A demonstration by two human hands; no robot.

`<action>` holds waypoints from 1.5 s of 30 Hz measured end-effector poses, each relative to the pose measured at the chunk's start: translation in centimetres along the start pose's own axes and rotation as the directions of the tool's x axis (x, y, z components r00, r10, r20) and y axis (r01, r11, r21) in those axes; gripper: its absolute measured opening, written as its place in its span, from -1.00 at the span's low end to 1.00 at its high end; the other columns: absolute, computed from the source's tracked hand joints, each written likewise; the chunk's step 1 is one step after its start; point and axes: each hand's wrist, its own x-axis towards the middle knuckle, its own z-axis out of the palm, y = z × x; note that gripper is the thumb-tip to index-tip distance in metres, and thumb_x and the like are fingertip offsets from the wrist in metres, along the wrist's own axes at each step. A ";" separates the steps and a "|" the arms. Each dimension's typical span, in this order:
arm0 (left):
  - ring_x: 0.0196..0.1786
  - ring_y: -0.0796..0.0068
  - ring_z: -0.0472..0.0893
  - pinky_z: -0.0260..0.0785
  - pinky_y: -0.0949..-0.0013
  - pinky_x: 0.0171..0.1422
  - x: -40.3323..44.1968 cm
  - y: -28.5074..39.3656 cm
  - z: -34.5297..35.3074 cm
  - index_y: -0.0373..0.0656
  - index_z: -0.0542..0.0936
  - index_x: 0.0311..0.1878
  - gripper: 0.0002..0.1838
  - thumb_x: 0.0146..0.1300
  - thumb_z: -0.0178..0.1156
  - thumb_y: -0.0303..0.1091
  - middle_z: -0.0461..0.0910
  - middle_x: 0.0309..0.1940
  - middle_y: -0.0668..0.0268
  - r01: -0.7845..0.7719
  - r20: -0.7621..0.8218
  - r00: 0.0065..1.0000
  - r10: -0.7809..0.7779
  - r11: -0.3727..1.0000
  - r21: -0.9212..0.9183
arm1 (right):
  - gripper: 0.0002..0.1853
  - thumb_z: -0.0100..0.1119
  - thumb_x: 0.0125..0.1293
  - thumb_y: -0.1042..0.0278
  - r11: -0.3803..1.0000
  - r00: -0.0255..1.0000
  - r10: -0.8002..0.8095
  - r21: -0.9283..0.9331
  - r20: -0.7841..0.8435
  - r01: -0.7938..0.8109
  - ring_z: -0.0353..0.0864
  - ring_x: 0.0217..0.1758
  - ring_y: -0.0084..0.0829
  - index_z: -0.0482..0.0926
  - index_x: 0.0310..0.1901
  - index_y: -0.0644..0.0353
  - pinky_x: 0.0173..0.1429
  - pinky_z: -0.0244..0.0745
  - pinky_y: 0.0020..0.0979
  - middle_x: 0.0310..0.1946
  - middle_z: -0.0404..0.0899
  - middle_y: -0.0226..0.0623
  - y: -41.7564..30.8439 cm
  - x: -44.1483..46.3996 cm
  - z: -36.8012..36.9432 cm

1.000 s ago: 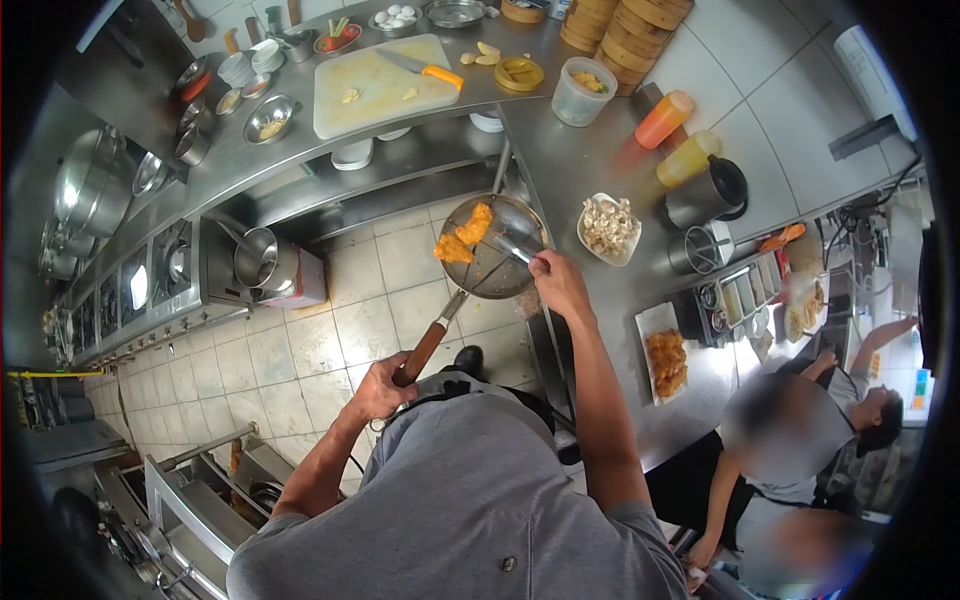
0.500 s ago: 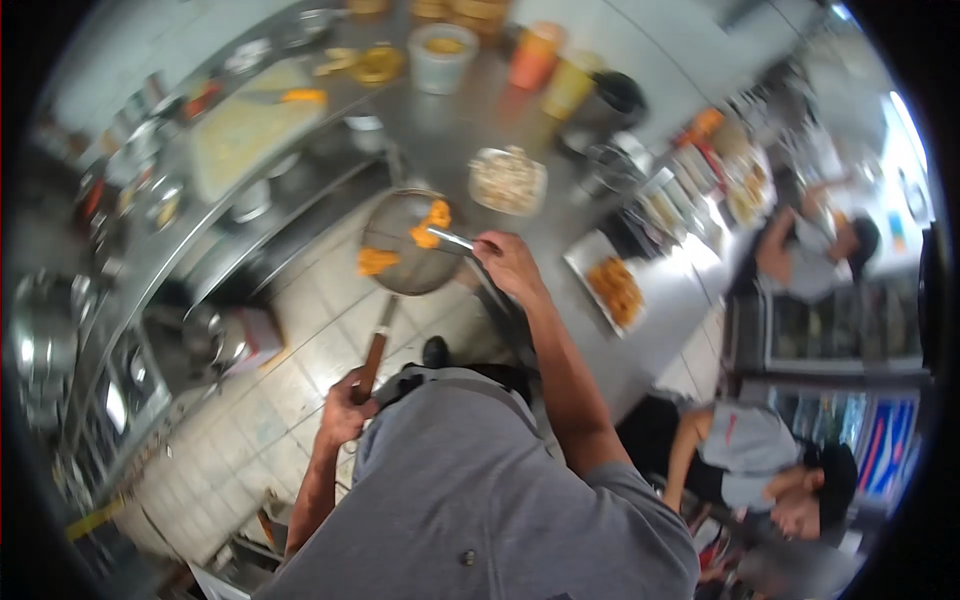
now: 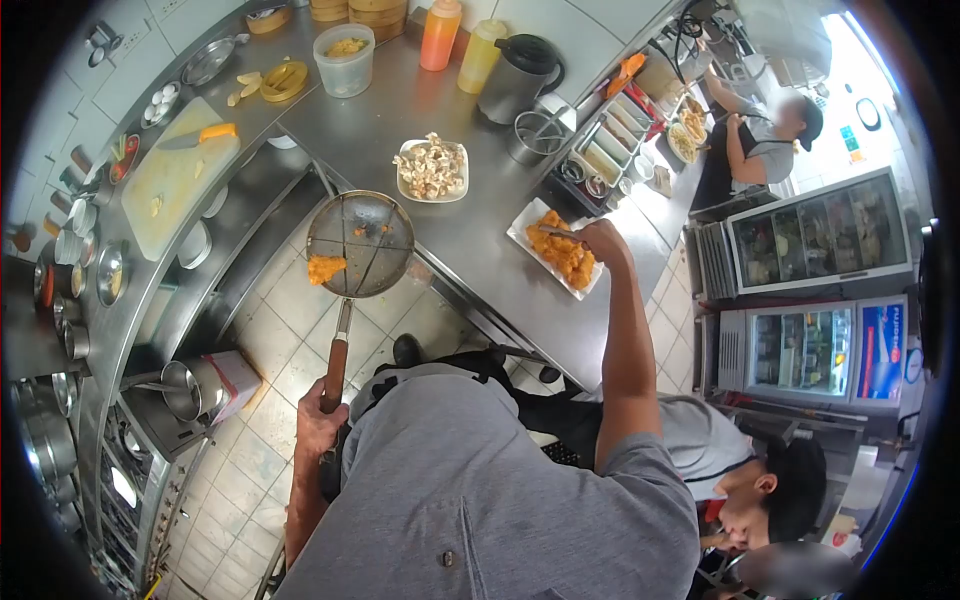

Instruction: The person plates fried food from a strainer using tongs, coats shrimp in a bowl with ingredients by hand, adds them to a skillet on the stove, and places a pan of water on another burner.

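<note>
My left hand [image 3: 318,412] is closed round the wooden handle of a round mesh strainer [image 3: 382,262], held level past the counter edge. One orange fried piece [image 3: 325,269] lies at the strainer's left side, with small crumbs near its middle. Over the counter, my right hand [image 3: 607,243] grips metal tongs [image 3: 560,232]. Their tips reach into the orange fried pieces [image 3: 572,264] heaped on a white rectangular plate [image 3: 518,234]. Whether the tips pinch a piece, I cannot tell.
A bowl of cut mushrooms [image 3: 432,170] stands behind the strainer. Sauce bottles [image 3: 440,35], a dark jug [image 3: 517,78] and a tub [image 3: 343,62] line the back. A knife [image 3: 190,138] lies on the cutting board [image 3: 170,190]. One co-worker [image 3: 715,450] is close on the right, another [image 3: 765,140] farther off.
My right hand has moved right with the tongs, from the strainer to the plate. One of the strainer's two fried pieces is gone from it. The strainer has shifted slightly left in view.
</note>
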 end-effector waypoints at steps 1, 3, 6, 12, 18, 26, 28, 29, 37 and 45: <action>-0.56 0.69 0.35 0.19 0.49 -0.48 0.0 0.0 0.0 -0.29 0.53 0.02 -0.60 0.04 0.24 -0.50 0.37 -0.57 0.49 0.001 -0.001 1.000 -0.001 1.000 -0.001 | -0.71 0.29 0.18 0.17 0.996 0.997 0.069 0.045 0.041 -0.071 0.30 -0.72 -0.53 0.70 -0.40 0.30 -0.63 0.17 -0.43 -0.68 0.42 -0.40 0.2 0.4 0.1; -0.53 0.68 0.36 0.22 0.48 -0.45 -0.1 0.2 0.3 -0.29 0.53 -0.01 -0.61 0.03 0.25 -0.48 0.38 -0.55 0.50 -0.036 -0.004 0.999 0.036 0.999 0.033 | -0.71 0.31 0.16 0.22 0.991 0.995 0.091 0.092 0.051 -0.096 0.30 -0.73 -0.51 0.63 -0.49 0.32 -0.64 0.20 -0.39 -0.70 0.40 -0.34 0.4 0.9 0.3; -0.50 0.67 0.37 0.26 0.48 -0.41 0.0 -0.1 0.4 -0.28 0.54 0.00 -0.60 0.02 0.26 -0.47 0.37 -0.54 0.50 -0.046 -0.005 0.999 0.047 0.995 0.083 | -0.70 0.31 0.13 0.26 0.987 0.991 0.119 0.097 0.052 -0.124 0.37 -0.73 -0.45 0.57 -0.55 0.36 -0.64 0.25 -0.33 -0.72 0.41 -0.25 0.3 2.0 0.5; -0.42 0.67 0.42 0.30 0.49 -0.35 0.3 -0.2 0.8 -0.28 0.52 0.07 -0.55 0.03 0.26 -0.49 0.44 -0.43 0.47 -0.056 0.011 0.998 0.055 0.998 0.032 | -0.66 0.22 0.14 0.19 0.887 0.986 -0.166 -0.435 0.021 0.158 0.63 -0.47 -0.24 0.69 -0.32 0.39 -0.36 0.47 -0.19 -0.53 0.60 -0.04 -1.3 1.8 -0.9; -0.25 0.54 0.44 0.36 0.41 -0.14 -0.9 1.1 1.7 -0.28 0.54 0.01 -0.57 0.01 0.29 -0.41 0.49 -0.36 0.33 0.007 -0.046 0.999 -0.005 0.998 0.054 | -0.73 0.17 0.26 0.27 0.875 0.874 -0.484 -0.040 -0.052 0.482 0.69 -0.29 -0.09 0.69 -0.21 0.32 -0.14 0.51 -0.21 -0.41 0.68 0.00 -9.5 -5.9 0.8; -0.32 0.34 0.59 0.46 0.29 -0.13 -3.4 4.1 5.3 -0.23 0.55 0.15 -0.43 0.00 0.31 -0.30 0.62 -0.35 0.11 0.032 -0.130 0.991 -0.011 0.987 0.158 | -0.74 0.17 0.39 0.25 0.764 0.647 -0.638 0.234 0.418 0.601 0.43 -0.63 -0.49 0.63 -0.19 0.34 -0.47 0.36 -0.38 -0.55 0.54 -0.32 -16.4 -6.7 17.1; -0.28 0.26 0.63 0.48 0.26 -0.08 -3.8 4.3 6.2 -0.20 0.54 0.17 -0.43 0.01 0.31 -0.31 0.64 -0.32 0.04 0.140 -0.118 0.985 -0.123 0.979 0.149 | -0.73 0.15 0.42 0.24 0.907 0.673 -0.337 0.420 0.658 0.044 0.25 -0.72 -0.58 0.61 -0.24 0.33 -0.64 0.12 -0.44 -0.58 0.45 -0.42 -16.5 -8.3 19.7; -0.27 0.24 0.63 0.47 0.26 -0.06 -3.8 4.4 6.7 -0.20 0.54 0.18 -0.42 0.01 0.31 -0.31 0.64 -0.32 0.03 0.152 -0.116 0.984 -0.134 0.976 0.159 | -0.73 0.15 0.42 0.24 0.908 0.669 -0.339 0.417 0.662 0.048 0.25 -0.72 -0.58 0.61 -0.24 0.33 -0.64 0.12 -0.44 -0.58 0.45 -0.42 -16.3 -8.7 20.9; -0.25 0.18 0.65 0.48 0.22 -0.03 -5.7 3.1 9.3 -0.19 0.53 0.20 -0.43 0.04 0.29 -0.32 0.65 -0.30 0.01 0.126 -0.159 0.982 -0.100 0.978 0.164 | -0.86 0.17 0.38 0.34 0.580 0.729 -0.313 0.730 0.609 -0.361 0.11 -0.79 -0.69 0.56 -0.27 0.23 -0.73 -0.04 -0.52 -0.62 0.40 -0.47 -13.9 -10.8 25.0; -0.24 0.20 0.64 0.47 0.22 -0.03 -6.0 3.6 10.0 -0.19 0.53 0.19 -0.43 0.03 0.29 -0.31 0.65 -0.30 0.03 0.140 -0.148 0.983 -0.113 0.972 0.186 | -0.82 0.18 0.43 0.29 0.618 0.870 -0.261 0.764 0.419 -0.183 0.14 -0.76 -0.71 0.57 -0.25 0.23 -0.72 -0.05 -0.54 -0.62 0.38 -0.50 -13.3 -10.7 25.0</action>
